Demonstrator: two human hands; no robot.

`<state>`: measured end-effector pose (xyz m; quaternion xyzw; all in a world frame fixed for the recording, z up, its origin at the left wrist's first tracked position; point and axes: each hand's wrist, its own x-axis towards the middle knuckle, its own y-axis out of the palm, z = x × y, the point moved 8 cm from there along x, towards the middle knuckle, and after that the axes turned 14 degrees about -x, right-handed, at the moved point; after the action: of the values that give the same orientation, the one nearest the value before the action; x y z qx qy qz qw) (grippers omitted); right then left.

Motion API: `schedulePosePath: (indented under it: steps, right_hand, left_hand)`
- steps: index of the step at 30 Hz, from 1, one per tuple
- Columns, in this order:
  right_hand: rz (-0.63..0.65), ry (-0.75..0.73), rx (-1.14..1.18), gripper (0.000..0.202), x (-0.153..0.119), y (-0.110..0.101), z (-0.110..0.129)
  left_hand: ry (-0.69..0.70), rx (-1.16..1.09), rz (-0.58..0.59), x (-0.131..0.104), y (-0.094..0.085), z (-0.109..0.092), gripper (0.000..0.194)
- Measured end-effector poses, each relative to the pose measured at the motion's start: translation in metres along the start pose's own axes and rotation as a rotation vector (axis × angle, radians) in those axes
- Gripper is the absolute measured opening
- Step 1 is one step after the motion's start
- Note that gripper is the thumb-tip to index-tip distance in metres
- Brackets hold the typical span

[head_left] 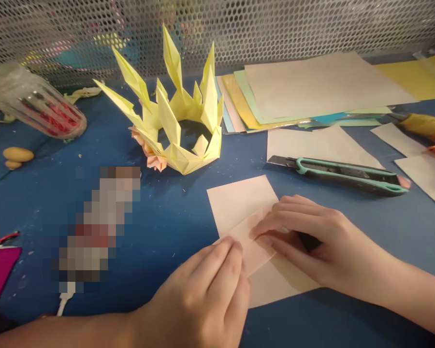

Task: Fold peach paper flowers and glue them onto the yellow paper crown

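Observation:
Pale pinkish paper [242, 200] lies on the blue table, with a narrow folded strip across its middle and a lower part [271, 287] showing beneath. Whether this is one sheet or several pieces, I cannot tell. My left hand [206, 290] is closed on the strip's left end, its bent fingers pressed together and the thumb hidden. At the strip's right end, my right hand [311, 237] pinches the edge between thumb and fingertips. Beyond my right hand lies a green and black box cutter [351, 175], blade pointing left.
A yellow folded-paper crown [183, 159] stands behind the paper. Coloured sheets [322, 92] are stacked at back right, near cut paper pieces [426, 176]. On the left are a glass jar [39, 104], a pixelated object [97, 224] and a magenta item [0, 273]. Perforated metal mesh [268, 34] borders the back.

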<state>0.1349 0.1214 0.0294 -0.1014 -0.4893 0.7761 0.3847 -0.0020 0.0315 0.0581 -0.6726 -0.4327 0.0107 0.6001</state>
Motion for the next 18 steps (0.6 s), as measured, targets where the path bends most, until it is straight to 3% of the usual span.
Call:
schedulePosePath:
  steps: [2,3,5,6,8,9,12,18]
  right_hand:
    - [-0.023,-0.022,-0.005,0.017,0.001,0.0,0.0]
    - [-0.036,-0.021,-0.007,0.017,0.0,0.0,-0.001]
    - [-0.051,-0.013,-0.008,0.016,0.0,0.002,-0.001]
    - [-0.054,-0.009,-0.007,0.015,-0.001,0.002,-0.001]
    - [-0.058,0.005,-0.005,0.014,-0.002,0.003,-0.001]
    - [-0.061,0.017,-0.004,0.013,-0.003,0.002,-0.001]
    - [-0.07,0.061,-0.007,0.011,-0.004,0.001,-0.004]
    - [-0.061,0.092,-0.025,0.007,-0.005,0.002,-0.005]
  left_hand:
    - [0.014,0.019,-0.052,0.001,-0.005,0.0,0.039]
    - [-0.019,0.011,0.085,0.001,0.006,0.003,0.039]
    - [0.056,0.043,0.06,-0.001,0.003,-0.004,0.038]
    - [0.048,0.059,0.145,-0.003,0.01,-0.004,0.036]
    - [0.088,0.105,0.172,-0.008,0.015,-0.008,0.035]
    - [0.131,0.131,0.091,-0.01,0.012,-0.012,0.033]
    - [0.149,0.181,0.055,-0.014,0.016,-0.015,0.031]
    - [0.05,0.225,0.279,-0.014,0.026,-0.014,0.043]
